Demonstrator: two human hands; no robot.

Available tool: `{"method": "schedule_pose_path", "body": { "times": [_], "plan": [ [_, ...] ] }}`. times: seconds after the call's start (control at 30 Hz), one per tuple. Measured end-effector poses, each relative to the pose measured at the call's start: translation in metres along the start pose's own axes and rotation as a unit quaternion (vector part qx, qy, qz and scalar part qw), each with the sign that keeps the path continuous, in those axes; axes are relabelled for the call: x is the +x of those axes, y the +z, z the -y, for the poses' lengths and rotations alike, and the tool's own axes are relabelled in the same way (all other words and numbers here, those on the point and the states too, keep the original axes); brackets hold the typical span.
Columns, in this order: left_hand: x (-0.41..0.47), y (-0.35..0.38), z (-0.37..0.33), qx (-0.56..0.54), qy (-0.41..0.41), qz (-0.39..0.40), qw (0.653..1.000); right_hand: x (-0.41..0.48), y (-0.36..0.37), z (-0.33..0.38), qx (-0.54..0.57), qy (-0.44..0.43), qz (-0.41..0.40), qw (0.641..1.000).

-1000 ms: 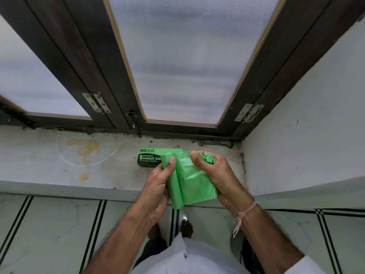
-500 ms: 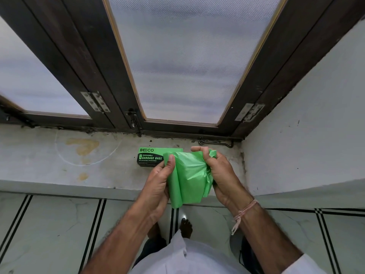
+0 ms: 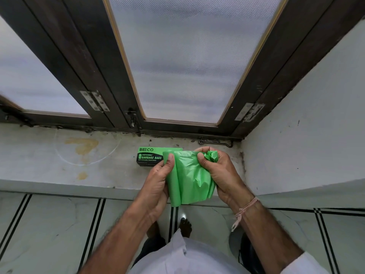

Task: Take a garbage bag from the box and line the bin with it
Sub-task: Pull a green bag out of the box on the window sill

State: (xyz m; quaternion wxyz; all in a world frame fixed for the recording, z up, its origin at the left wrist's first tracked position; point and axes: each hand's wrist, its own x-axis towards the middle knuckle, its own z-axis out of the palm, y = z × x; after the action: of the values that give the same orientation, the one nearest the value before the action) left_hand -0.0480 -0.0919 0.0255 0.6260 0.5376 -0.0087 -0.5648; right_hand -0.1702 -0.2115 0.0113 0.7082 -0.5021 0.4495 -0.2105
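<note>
A green and black garbage bag box [image 3: 149, 156] lies on the window sill [image 3: 59, 171], partly hidden behind my hands. I hold a folded green garbage bag [image 3: 188, 179] in front of it. My left hand [image 3: 158, 184] pinches the bag's left edge with the thumb on top. My right hand [image 3: 219, 173] is closed on the bag's upper right corner, which is crumpled in its fingers. A dark rounded thing [image 3: 246, 252], maybe the bin, shows on the floor under my right forearm, mostly hidden.
Frosted window panes in dark wooden frames [image 3: 262, 82] rise behind the sill. A white wall [image 3: 306, 135] closes off the right side. A metal hook latch [image 3: 215, 143] lies at the sill's back. Below is a tiled floor [image 3: 49, 234] with my bare foot [image 3: 185, 226].
My right hand has bunched the bag's top right corner tighter into its fingers. The left hand has kept its pinch on the left edge, and the box has not moved.
</note>
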Motion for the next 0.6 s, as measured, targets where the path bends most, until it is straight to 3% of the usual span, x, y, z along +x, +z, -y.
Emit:
{"method": "schedule_pose_path", "body": {
  "times": [0.43,0.6],
  "plan": [
    [-0.002,0.003,0.004,0.014,-0.005,0.014,1.0,-0.008,0.011,0.003,0.024,0.013,0.059,0.998],
    [-0.001,-0.004,0.002,0.009,-0.002,-0.009,1.0,-0.007,0.005,0.005,0.002,0.003,0.018,1.0]
  ]
}}
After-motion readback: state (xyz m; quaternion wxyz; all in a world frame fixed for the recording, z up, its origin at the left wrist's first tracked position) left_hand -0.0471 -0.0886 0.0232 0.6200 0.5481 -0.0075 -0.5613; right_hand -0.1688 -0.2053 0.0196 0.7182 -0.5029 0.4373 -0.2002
